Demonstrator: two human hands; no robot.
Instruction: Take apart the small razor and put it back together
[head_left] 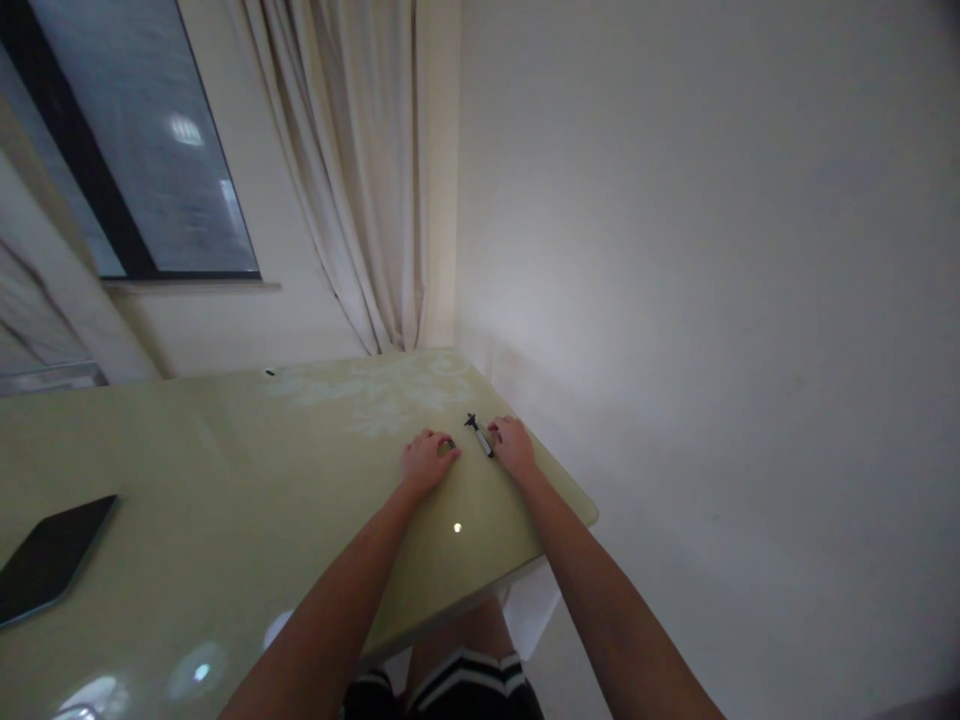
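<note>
Two bare hands over the near-right end of a pale green table in the corner of a room. The small tool, black and silver with a short crosspiece at one end, lies flat on the tabletop between the hands, near the table's right edge. Its long axis runs obliquely, the crosspiece head pointing far and left, the plain dark end of the handle pointing near and right; any lettering on it is too small to read. The left hand rests on the table to the left of the tool, thumb and fingers curved toward one another in a narrow ring; a small dark piece shows within this curl (whether it is gripped cannot be told). The right hand, its fingers bent, lies just beside the handle on the right; whether the fingertips touch it cannot be made out. A dark flat slab lies well apart at the left, and a tiny black item sits at the far edge. Beyond the table stand a dark-framed window and a cream curtain; a plain wall rises at the right.
</note>
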